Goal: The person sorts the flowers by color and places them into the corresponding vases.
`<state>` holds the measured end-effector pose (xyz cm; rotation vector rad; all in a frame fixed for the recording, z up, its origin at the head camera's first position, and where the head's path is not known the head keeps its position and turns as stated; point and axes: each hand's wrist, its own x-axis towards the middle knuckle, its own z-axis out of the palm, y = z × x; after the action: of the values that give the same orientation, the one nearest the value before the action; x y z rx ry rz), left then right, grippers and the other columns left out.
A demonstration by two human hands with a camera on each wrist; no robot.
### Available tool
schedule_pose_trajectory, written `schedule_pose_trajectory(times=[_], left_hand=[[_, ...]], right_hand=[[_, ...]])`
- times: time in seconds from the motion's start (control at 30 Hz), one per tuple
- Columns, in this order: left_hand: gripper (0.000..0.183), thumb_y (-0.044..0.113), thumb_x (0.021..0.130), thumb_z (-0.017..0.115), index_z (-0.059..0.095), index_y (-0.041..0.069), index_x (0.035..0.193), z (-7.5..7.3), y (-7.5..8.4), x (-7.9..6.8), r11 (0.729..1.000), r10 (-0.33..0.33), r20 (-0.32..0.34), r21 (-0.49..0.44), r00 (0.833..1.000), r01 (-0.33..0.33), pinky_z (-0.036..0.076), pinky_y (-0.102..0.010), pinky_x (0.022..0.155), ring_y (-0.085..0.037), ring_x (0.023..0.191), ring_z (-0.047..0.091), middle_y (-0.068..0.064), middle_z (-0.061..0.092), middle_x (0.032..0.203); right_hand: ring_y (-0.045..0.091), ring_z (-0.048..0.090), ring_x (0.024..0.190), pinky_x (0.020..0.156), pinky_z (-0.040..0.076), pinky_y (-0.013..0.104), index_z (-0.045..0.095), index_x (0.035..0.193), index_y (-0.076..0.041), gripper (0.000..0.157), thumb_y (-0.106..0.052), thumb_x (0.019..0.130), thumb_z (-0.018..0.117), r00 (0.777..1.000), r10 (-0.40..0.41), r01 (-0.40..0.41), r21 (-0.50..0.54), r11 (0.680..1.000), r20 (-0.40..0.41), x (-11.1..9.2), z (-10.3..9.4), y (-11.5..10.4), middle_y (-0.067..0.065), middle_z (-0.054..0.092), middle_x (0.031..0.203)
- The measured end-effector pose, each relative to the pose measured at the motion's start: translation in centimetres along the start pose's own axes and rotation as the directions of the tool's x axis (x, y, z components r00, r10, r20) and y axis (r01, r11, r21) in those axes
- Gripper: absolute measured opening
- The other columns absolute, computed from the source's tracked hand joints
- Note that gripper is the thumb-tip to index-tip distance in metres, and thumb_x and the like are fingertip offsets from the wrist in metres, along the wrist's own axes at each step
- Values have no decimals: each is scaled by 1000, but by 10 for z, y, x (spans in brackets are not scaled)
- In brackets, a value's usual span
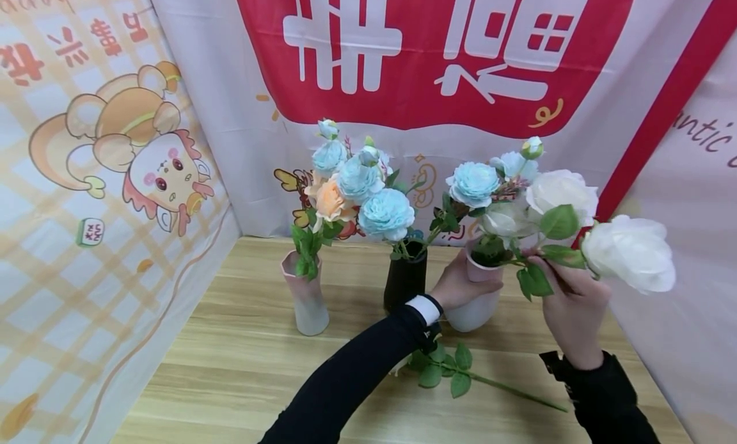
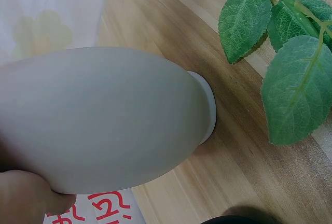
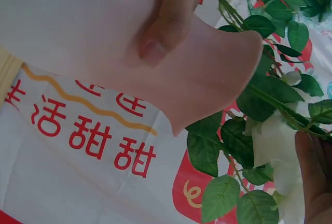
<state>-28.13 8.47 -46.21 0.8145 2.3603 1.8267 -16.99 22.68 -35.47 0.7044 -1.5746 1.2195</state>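
My left hand (image 1: pixel 459 284) grips the neck of a rounded pink-and-white vase (image 1: pixel 472 313) on the table. In the left wrist view the thumb lies along the vase (image 2: pixel 114 120). My right hand (image 1: pixel 578 306) pinches a green stem beside the vase mouth, with a large white rose (image 1: pixel 630 252) leaning out to the right. The right wrist view shows the fingers (image 3: pixel 313 177) at this stem, just beyond the flared pink rim (image 3: pixel 223 73). A second white rose (image 1: pixel 561 194) and blue flowers (image 1: pixel 473 184) rise above the vase.
A black vase (image 1: pixel 405 281) with blue flowers (image 1: pixel 386 214) stands left of the gripped vase. Further left is a faceted pink-and-grey vase (image 1: pixel 311 309) with a peach flower (image 1: pixel 332 201). A loose leafy stem (image 1: pixel 512 390) lies in front, partly behind my left sleeve. Printed cloth (image 1: pixel 201 111) hangs around the table.
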Motion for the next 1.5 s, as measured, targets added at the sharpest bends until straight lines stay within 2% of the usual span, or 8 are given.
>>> schedule_pose_trajectory(times=[0.17, 0.27, 0.5, 0.83, 1.07, 1.2, 1.3, 1.5], left_hand=[[92, 27, 85, 80, 20, 33, 154, 0, 2, -1, 1000, 16, 5, -18, 1000, -16, 42, -27, 95, -7, 118, 51, 6, 49, 138], [92, 25, 86, 79, 19, 33, 155, 0, 2, -2, 999, 24, 17, -34, 1000, -23, 43, -26, 94, -7, 119, 51, 5, 49, 139], [92, 29, 85, 79, 19, 37, 154, -1, 0, -1, 1000, -6, 7, -10, 1000, 7, 42, -28, 95, -8, 120, 51, 5, 47, 141], [94, 27, 84, 81, 19, 35, 154, 0, 0, 1, 1000, -12, 9, 9, 1000, 12, 44, -26, 92, -7, 116, 53, 5, 48, 139], [96, 30, 85, 80, 17, 29, 157, 0, 2, 0, 998, -65, 12, 19, 998, 65, 42, -25, 94, -7, 118, 52, 3, 48, 141], [91, 29, 84, 80, 22, 25, 155, -1, 3, -1, 997, -78, 18, 8, 997, 78, 42, -25, 93, -7, 117, 52, 4, 48, 141], [88, 30, 84, 80, 25, 24, 153, -2, 2, -1, 998, -69, 24, 4, 997, 69, 43, -25, 93, -6, 117, 52, 6, 47, 141], [93, 31, 84, 80, 19, 28, 154, -2, 0, 1, 998, -22, 25, 53, 999, 20, 42, -25, 95, -6, 121, 49, 6, 43, 144]], right_hand=[[7, 67, 90, 80, 49, 19, 74, 98, 10, 26, 22, 75, 72, 995, 11, 8, -193, 981, 97, 0, 1, 10, 23, 70, 91], [-3, 63, 90, 78, 47, 14, 75, 97, 8, 31, 23, 71, 75, 991, 23, 14, -270, 963, 133, -2, -1, 21, 21, 71, 91], [-10, 58, 86, 77, 44, 10, 78, 95, 1, 30, 17, 69, 81, 990, 70, -20, -366, 930, 123, -2, 0, 36, 15, 73, 87], [-6, 61, 80, 75, 45, 8, 80, 91, -2, 25, 9, 69, 85, 987, 76, -15, -386, 922, 142, -5, 5, 43, 12, 73, 81], [15, 68, 74, 75, 45, 8, 80, 90, -4, 22, 5, 71, 86, 982, 77, -2, -397, 918, 173, -5, 9, 44, 10, 74, 83], [18, 68, 75, 75, 45, 7, 80, 88, -3, 21, 7, 70, 86, 978, 97, -16, -392, 920, 185, -4, 12, 43, 10, 73, 83], [18, 68, 74, 75, 44, 7, 79, 87, -1, 19, 8, 71, 84, 968, 119, -24, -390, 920, 222, -2, 14, 43, 12, 73, 83], [24, 68, 65, 66, 42, 12, 79, 83, 0, 14, 9, 72, 80, 940, 135, 9, -419, 908, 313, 4, 17, 44, 13, 72, 75]])
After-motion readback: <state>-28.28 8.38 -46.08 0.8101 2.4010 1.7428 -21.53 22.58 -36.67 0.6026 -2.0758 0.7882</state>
